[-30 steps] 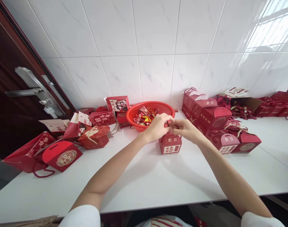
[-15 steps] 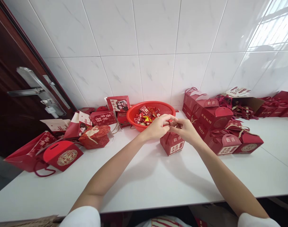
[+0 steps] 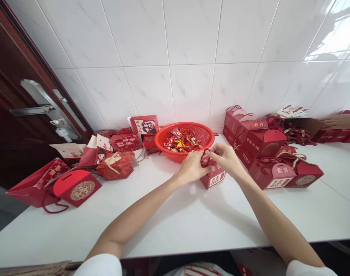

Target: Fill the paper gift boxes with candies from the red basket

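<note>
A small red candy box (image 3: 217, 180) with a white printed label stands on the white table in front of me. My left hand (image 3: 192, 165) closes on its left side, thumb across the upper front. At the top of the box, my right hand (image 3: 225, 159) pinches a dark red ribbon (image 3: 205, 153) between thumb and fingers. The fingers partly cover the lid, so how the ribbon runs there is hidden. Just behind my hands, a red plastic basket (image 3: 162, 136) holds wrapped candies (image 3: 182, 140).
Several red gift boxes (image 3: 83, 188) are spread at the left. More boxes (image 3: 261, 145) cluster close to my right forearm. Farther right is an open carton (image 3: 310, 124) with ribbons, and another person's hand (image 3: 340, 121) rests over red boxes. A tiled wall (image 3: 192, 92) bounds the back.
My left hand has moved down from the top onto the box's side. The box has shifted slightly right. Another person's hand has appeared at the far right.
</note>
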A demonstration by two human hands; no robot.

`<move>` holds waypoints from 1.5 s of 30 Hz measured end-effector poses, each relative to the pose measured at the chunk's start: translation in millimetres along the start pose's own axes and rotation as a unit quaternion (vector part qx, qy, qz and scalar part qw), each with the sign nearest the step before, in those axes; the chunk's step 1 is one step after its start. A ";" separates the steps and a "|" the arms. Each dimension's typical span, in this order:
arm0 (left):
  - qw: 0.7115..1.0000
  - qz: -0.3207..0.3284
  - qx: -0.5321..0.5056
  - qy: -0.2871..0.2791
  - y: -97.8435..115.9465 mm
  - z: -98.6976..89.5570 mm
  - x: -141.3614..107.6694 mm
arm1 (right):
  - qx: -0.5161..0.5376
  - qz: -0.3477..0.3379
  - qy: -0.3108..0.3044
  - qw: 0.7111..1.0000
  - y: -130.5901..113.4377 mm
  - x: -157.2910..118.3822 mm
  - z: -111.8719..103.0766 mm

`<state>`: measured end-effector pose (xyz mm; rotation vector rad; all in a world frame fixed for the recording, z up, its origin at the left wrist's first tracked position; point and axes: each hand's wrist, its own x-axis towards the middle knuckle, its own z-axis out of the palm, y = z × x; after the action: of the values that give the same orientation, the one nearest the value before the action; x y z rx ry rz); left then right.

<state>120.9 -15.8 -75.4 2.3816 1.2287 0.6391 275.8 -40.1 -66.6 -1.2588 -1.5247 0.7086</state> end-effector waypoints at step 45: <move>0.917 0.054 -0.394 -0.041 -26.4 -37.1 -6.2 | 0.065 -0.121 0.333 0.933 -56.8 -64.5 -62.8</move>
<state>79.8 -1.9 -60.0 1.7659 0.6184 0.8559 311.3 -126.8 -16.1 -1.0383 -1.0213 0.1768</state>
